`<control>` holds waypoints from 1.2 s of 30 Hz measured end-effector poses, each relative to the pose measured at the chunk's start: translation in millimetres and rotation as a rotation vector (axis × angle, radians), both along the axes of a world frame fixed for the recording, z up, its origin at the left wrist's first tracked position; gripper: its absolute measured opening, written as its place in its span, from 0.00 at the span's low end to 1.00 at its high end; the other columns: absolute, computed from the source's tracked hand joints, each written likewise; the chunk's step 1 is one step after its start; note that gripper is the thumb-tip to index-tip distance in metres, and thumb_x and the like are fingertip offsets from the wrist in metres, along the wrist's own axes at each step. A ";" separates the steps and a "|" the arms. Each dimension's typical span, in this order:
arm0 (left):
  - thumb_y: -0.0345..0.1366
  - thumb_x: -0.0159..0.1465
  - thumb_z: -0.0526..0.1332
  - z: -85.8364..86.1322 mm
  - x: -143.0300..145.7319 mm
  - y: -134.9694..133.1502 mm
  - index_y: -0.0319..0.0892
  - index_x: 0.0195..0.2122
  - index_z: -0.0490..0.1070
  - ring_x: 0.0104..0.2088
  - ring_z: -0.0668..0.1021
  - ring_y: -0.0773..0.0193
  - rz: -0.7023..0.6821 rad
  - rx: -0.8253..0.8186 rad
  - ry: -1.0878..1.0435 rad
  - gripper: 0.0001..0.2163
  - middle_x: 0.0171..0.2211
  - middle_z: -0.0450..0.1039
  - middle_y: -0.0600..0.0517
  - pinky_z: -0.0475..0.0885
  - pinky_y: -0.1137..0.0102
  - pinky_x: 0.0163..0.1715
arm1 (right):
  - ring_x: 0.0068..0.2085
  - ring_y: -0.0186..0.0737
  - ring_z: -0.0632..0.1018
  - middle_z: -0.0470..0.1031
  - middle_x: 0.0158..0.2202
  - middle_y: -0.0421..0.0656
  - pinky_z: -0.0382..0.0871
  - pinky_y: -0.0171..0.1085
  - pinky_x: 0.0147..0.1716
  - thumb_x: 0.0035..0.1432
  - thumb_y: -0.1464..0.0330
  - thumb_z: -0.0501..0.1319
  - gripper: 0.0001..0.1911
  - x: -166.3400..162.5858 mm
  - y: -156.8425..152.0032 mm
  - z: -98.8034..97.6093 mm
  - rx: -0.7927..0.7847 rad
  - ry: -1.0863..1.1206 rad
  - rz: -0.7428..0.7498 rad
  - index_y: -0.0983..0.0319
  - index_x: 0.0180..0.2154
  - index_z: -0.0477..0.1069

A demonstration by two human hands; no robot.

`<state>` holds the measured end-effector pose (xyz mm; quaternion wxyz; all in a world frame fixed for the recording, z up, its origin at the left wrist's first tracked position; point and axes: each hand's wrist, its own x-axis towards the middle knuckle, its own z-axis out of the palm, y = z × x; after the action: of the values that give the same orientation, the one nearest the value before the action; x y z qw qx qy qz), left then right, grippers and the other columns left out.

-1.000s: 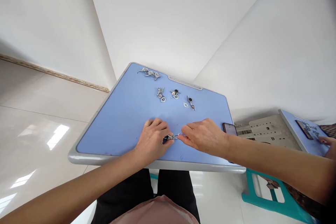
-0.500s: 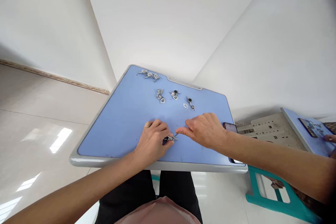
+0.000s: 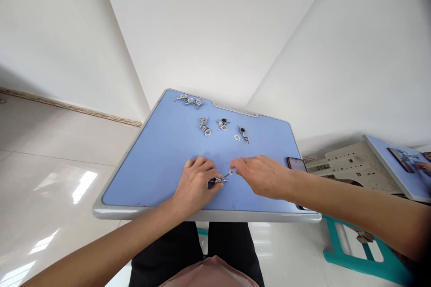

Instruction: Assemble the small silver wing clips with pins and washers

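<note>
On the blue desk top (image 3: 151, 161), near its front edge, my left hand (image 3: 198, 180) pinches a small metal fitting (image 3: 221, 180) between thumb and fingers. Part of the fitting is hidden under the fingers. My right hand (image 3: 257, 174) is closed round the clear handle of a small screwdriver (image 3: 230, 173). Its thin shaft slants down to the left, and the tip meets the fitting; whether it sits in a screw I cannot tell. Beyond the hands lie a flat oval plate (image 3: 237, 137) and a metal part with a black round centre (image 3: 243, 130).
Farther back lie small clusters of metal parts (image 3: 204, 123), with a row of similar fittings (image 3: 191, 101) at the far left corner. A phone (image 3: 296, 164) lies at the right edge. Right of the desk are a teal stool (image 3: 353, 262) and another desk with a person's hand (image 3: 424, 167).
My right hand has shifted slightly and turned, so that more of the screwdriver shows. My left hand keeps its hold on the fitting. The whole view has tilted a little.
</note>
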<state>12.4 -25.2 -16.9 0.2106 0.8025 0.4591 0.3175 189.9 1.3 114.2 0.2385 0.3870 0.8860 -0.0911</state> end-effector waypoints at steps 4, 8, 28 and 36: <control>0.33 0.58 0.67 -1.2 -0.2 -0.2 0.45 0.32 0.77 0.39 0.72 0.59 -0.001 0.004 0.011 0.01 0.33 0.76 0.53 0.61 0.61 0.41 | 0.27 0.40 0.76 0.77 0.28 0.45 0.48 0.35 0.22 0.70 0.56 0.48 0.21 -7.6 -2.3 -0.5 0.137 -0.127 -0.053 0.64 0.37 0.70; 0.34 0.59 0.67 -2.2 -0.3 -0.5 0.45 0.32 0.77 0.40 0.72 0.59 0.001 0.013 0.010 0.01 0.34 0.76 0.53 0.62 0.61 0.41 | 0.29 0.36 0.76 0.77 0.37 0.44 0.49 0.34 0.22 0.70 0.61 0.50 0.13 -4.7 -2.9 -3.2 0.138 0.053 -0.080 0.62 0.46 0.67; 0.33 0.58 0.66 0.4 3.6 -1.7 0.46 0.30 0.76 0.39 0.72 0.57 -0.003 -0.037 0.048 0.01 0.33 0.75 0.54 0.62 0.61 0.41 | 0.27 0.39 0.75 0.76 0.28 0.45 0.47 0.35 0.22 0.71 0.57 0.45 0.21 -7.8 -12.2 -11.8 0.200 0.029 0.048 0.65 0.40 0.69; 0.32 0.54 0.67 -2.5 12.2 0.6 0.50 0.33 0.78 0.41 0.73 0.54 0.027 -0.114 0.030 0.06 0.35 0.76 0.52 0.65 0.57 0.42 | 0.19 0.31 0.60 0.63 0.16 0.38 0.41 0.36 0.22 0.67 0.61 0.51 0.24 -10.5 -19.3 -35.2 0.404 0.339 -0.379 0.62 0.20 0.65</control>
<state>24.6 -24.6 -19.4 0.2446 0.7875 0.4904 0.2819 179.5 -18.0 79.0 -0.0154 0.5638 0.8255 -0.0195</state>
